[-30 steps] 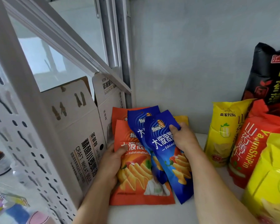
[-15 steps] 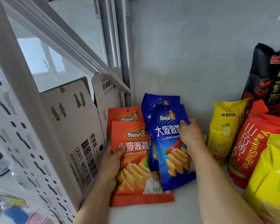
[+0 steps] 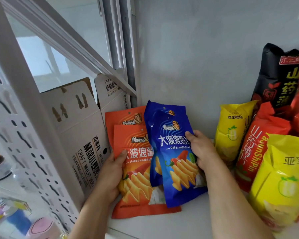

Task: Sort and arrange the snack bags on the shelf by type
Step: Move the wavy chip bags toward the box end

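Note:
Two orange chip bags (image 3: 136,169) stand one behind the other at the left end of the white shelf (image 3: 188,223). My left hand (image 3: 110,171) grips the front orange bag by its left edge. Two blue chip bags (image 3: 176,152) overlap the orange ones on the right, standing nearly upright. My right hand (image 3: 201,149) holds the front blue bag by its right edge.
A cardboard beer box (image 3: 79,131) stands left of the orange bags, against the perforated white upright (image 3: 29,149). Yellow bags (image 3: 231,133), a red bag (image 3: 255,149) and a black bag (image 3: 276,75) fill the shelf's right side. The grey back wall (image 3: 197,57) is close behind.
My right hand has swung the blue bags from a leftward tilt over the orange bags to nearly upright, to the right. The left hand stays on the orange bag.

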`<action>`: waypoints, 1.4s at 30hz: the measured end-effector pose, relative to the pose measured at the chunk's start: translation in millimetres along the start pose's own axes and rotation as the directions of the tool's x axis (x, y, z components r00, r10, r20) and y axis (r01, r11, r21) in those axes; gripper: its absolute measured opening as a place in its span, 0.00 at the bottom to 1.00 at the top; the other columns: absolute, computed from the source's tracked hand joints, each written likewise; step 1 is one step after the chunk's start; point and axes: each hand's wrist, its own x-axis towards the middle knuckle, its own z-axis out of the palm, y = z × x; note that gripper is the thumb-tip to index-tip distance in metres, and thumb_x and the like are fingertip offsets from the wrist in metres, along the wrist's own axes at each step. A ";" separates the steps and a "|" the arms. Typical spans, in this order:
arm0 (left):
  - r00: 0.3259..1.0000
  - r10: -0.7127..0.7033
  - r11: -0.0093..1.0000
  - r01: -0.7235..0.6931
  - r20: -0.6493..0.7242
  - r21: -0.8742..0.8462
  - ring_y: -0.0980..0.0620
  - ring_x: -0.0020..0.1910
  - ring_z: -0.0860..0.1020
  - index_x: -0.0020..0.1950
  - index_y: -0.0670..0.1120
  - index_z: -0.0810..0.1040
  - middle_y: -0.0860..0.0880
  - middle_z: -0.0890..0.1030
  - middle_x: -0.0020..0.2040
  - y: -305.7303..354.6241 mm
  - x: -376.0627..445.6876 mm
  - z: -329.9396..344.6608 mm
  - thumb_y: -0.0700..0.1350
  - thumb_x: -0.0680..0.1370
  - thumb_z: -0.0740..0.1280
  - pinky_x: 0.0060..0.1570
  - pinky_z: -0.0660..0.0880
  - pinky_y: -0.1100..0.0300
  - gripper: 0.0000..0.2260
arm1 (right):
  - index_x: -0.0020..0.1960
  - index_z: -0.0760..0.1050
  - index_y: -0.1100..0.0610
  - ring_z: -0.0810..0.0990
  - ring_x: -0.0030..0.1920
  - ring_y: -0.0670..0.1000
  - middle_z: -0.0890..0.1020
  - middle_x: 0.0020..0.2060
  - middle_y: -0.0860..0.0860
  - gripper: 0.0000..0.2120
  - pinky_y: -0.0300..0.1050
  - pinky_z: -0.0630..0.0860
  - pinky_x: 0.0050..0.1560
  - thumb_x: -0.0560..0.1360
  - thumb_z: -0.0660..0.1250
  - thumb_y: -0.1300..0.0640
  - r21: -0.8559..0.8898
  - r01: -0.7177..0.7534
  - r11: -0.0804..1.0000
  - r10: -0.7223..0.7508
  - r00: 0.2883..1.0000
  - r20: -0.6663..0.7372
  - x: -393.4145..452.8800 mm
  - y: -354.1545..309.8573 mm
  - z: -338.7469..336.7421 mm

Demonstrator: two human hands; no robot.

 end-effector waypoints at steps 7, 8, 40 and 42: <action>0.996 0.039 0.998 -0.034 -0.086 0.059 0.43 0.43 0.87 0.61 0.49 0.78 0.43 0.87 0.48 -1.5 -46.1 -9.4 0.50 0.81 0.66 0.44 0.81 0.48 0.10 | 0.51 0.74 0.56 0.86 0.45 0.56 0.86 0.46 0.56 0.07 0.57 0.82 0.50 0.80 0.65 0.51 0.099 -0.057 0.993 0.053 0.997 0.048 -22.9 7.3 1.3; 0.992 0.057 0.996 -0.049 -0.109 0.075 0.43 0.42 0.87 0.61 0.49 0.78 0.44 0.87 0.47 -2.8 -53.7 -12.1 0.50 0.81 0.66 0.43 0.81 0.50 0.10 | 0.50 0.75 0.55 0.86 0.44 0.56 0.86 0.45 0.55 0.07 0.56 0.82 0.50 0.80 0.65 0.51 0.107 -0.058 0.993 0.053 0.997 0.054 -27.0 5.7 0.8; 0.937 -0.153 0.979 0.102 0.314 0.174 0.38 0.46 0.86 0.60 0.46 0.79 0.41 0.87 0.49 -92.2 -331.3 -37.6 0.48 0.82 0.67 0.52 0.81 0.39 0.10 | 0.55 0.74 0.58 0.85 0.45 0.55 0.85 0.46 0.54 0.14 0.55 0.82 0.51 0.79 0.67 0.48 0.007 0.046 0.999 -0.034 0.830 -0.557 -401.1 50.9 -198.8; 0.923 -0.171 0.976 0.112 0.345 0.184 0.38 0.48 0.85 0.60 0.48 0.79 0.42 0.87 0.50 -102.9 -344.1 -11.4 0.49 0.81 0.67 0.54 0.80 0.36 0.10 | 0.56 0.75 0.58 0.85 0.44 0.54 0.85 0.44 0.53 0.14 0.55 0.82 0.52 0.78 0.67 0.48 0.003 0.050 0.999 -0.038 0.793 -0.608 -416.2 50.4 -235.6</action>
